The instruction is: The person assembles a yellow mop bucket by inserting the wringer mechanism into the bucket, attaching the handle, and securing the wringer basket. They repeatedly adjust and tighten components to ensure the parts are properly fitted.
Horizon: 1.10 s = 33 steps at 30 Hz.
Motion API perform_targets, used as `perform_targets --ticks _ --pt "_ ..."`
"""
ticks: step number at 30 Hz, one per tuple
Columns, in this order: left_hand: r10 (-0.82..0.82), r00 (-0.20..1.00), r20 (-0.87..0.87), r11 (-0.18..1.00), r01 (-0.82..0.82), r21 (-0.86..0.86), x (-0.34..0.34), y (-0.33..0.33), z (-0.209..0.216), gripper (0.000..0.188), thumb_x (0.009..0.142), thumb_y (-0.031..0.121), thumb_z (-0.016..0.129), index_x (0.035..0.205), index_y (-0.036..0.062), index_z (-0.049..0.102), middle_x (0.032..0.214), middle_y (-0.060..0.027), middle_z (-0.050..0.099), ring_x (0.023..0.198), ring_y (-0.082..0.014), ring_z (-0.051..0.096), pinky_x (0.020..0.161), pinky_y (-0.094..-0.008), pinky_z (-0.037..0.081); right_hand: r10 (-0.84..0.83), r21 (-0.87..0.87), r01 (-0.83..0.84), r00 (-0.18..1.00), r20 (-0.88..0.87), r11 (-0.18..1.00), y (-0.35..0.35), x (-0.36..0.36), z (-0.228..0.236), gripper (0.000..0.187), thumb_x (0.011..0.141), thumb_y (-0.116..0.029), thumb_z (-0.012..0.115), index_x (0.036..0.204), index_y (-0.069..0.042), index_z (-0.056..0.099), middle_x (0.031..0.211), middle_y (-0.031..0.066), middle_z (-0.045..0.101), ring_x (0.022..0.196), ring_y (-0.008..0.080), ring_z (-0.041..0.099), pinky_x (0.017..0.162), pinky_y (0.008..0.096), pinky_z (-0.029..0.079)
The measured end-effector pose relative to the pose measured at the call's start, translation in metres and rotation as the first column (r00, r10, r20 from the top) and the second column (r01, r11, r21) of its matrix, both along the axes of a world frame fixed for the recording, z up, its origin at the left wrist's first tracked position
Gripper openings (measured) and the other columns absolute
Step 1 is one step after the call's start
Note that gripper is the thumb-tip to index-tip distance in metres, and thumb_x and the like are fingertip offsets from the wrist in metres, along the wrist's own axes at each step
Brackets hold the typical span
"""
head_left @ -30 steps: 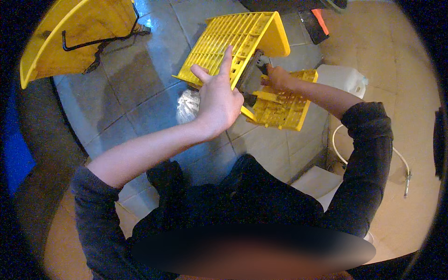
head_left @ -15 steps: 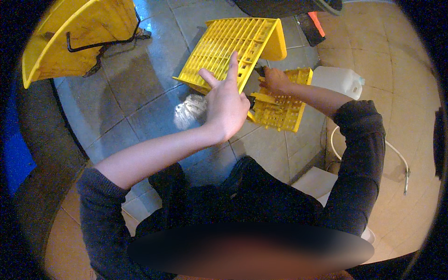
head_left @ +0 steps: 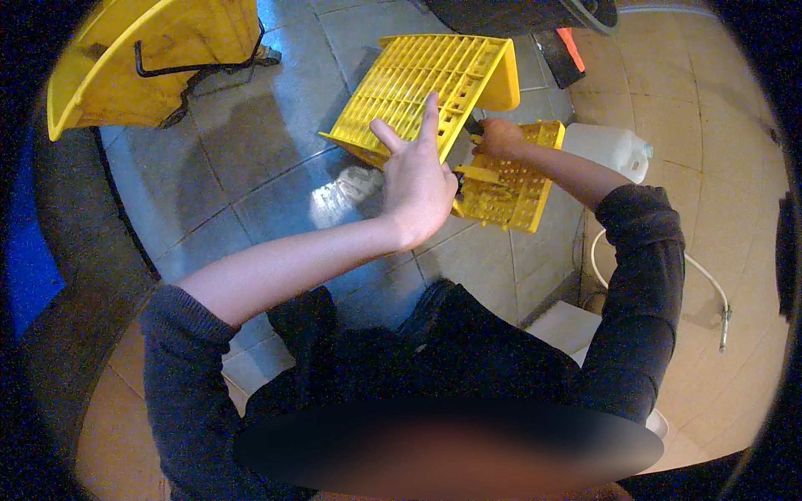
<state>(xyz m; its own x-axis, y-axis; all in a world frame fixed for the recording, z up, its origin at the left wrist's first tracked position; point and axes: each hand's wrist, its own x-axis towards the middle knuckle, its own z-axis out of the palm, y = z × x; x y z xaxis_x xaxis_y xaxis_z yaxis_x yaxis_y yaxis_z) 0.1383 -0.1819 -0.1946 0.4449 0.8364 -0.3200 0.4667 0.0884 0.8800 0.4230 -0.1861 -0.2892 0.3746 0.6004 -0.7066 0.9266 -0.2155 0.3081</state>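
Observation:
A yellow mop wringer (head_left: pixel 422 83) hangs tilted in front of me, its slatted grid panel facing up. A second perforated yellow panel (head_left: pixel 522 188) spreads out to the right, joined near dark parts between the two. My left hand (head_left: pixel 418 188) is at the grid's near edge, index finger and thumb stretched over the slats, the other fingers curled at the edge. With closed fingers, my right hand (head_left: pixel 499 138) grips the wringer by a dark part between the panels; its fingertips are partly hidden.
Top left stands a yellow mop bucket (head_left: pixel 100 92) with a black wire handle. A translucent white jug (head_left: pixel 606 150) sits by the tiled wall at right, above a white hose (head_left: pixel 710 271). A dark bin (head_left: pixel 518 12) and an orange-and-black object (head_left: pixel 564 58) are at the far side.
The view has shifted slightly, so the wringer and both hands sit a little further right. My hold on it looks the same.

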Motion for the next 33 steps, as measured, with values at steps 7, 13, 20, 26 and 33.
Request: perform_targets --ticks 7,13,20,26,33 --pt "0.036 0.999 -0.009 0.999 -0.036 0.024 0.003 -0.005 -0.003 0.088 0.078 -0.004 0.063 0.152 0.0188 0.024 0.136 -0.0409 0.014 0.083 -0.0494 0.062 0.086 -0.0479 0.052 -0.018 0.019 0.02 0.994 -0.106 1.0 0.003 0.013 0.001 0.063 0.064 -0.046 0.085 0.114 -0.011 0.069 0.1 0.0202 0.07 0.097 0.0363 0.067 0.086 0.0445 0.053" --pt "0.077 0.994 0.081 0.996 -0.073 -0.047 0.003 -0.007 -0.001 0.087 0.077 -0.005 0.064 0.151 0.0189 0.025 0.136 -0.0397 0.016 0.085 -0.0495 0.062 0.086 -0.0482 0.052 0.115 -0.045 -0.123 0.981 -0.155 0.991 0.003 0.014 0.001 0.067 0.063 -0.049 0.085 0.112 -0.005 0.069 0.1 0.0223 0.069 0.097 0.0379 0.066 0.086 0.0448 0.052" --pt "0.076 0.996 0.04 0.997 -0.076 -0.017 0.005 -0.012 -0.007 0.084 0.077 -0.005 0.064 0.148 0.0186 0.025 0.129 -0.0339 0.023 0.082 -0.0494 0.061 0.084 -0.0485 0.052 0.27 0.07 -0.261 0.926 -0.265 0.963 0.003 0.003 0.044 0.039 0.071 -0.031 0.079 0.101 -0.007 0.071 0.092 0.0187 0.07 0.086 0.0377 0.068 0.074 0.0461 0.054" --pt "-0.093 0.971 -0.222 0.948 0.154 0.279 -0.01 -0.007 0.013 0.063 0.083 0.011 0.063 0.141 0.0051 0.039 0.132 -0.0319 0.035 0.083 -0.0443 0.063 0.082 -0.0486 0.054 0.444 0.577 -0.41 0.892 0.09 0.707 -0.05 -0.045 0.128 0.048 0.077 -0.021 0.075 0.123 -0.016 0.063 0.129 0.0144 0.053 0.129 0.0363 0.044 0.101 0.0463 0.043" --pt "-0.368 0.928 -0.06 0.74 0.332 0.585 0.059 -0.07 0.022 0.041 0.089 0.011 0.054 0.127 -0.0031 0.05 0.129 -0.0191 0.049 0.117 -0.043 0.049 0.102 -0.0451 0.042 0.065 0.801 0.391 0.882 -0.467 0.453 -0.129 -0.074 0.122 0.07 0.076 -0.021 0.073 0.141 -0.02 0.046 0.134 0.0291 0.04 0.134 0.0414 0.034 0.112 0.0522 0.029"
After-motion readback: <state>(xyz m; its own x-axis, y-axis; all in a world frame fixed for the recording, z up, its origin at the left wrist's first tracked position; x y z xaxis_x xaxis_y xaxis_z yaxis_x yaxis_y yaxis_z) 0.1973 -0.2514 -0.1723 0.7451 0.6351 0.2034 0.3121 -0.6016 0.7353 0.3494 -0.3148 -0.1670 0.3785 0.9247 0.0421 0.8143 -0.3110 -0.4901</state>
